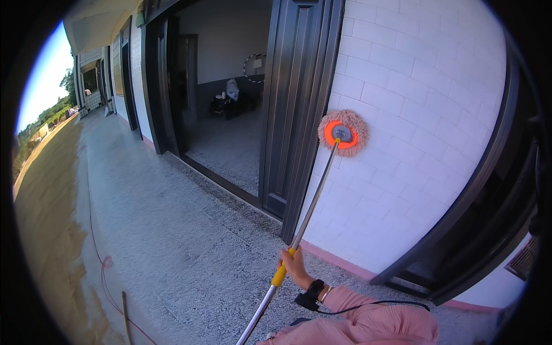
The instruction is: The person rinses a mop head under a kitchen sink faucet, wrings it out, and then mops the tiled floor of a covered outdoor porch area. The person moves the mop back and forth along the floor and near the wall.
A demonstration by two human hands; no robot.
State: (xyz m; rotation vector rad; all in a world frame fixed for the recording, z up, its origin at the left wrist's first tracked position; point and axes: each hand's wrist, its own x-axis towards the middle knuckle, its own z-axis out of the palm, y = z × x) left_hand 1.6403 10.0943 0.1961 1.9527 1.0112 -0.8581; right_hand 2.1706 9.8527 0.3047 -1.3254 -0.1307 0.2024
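Note:
My right hand grips a telescopic mop pole near its yellow collar. At the pole's upper end, the round pink mop head with an orange plate lies against the white tiled wall. Its left edge meets the dark door frame. A black device is strapped to my right wrist, and a cable runs from it along the pink sleeve. My left hand is out of view. The pole's lower end runs out of the picture at the bottom.
Left of the mop, a doorway with dark panelled doors opens into a room holding a hoop. A dark-framed opening stands right. Along the speckled walkway lie a reddish hose or cord and a stick.

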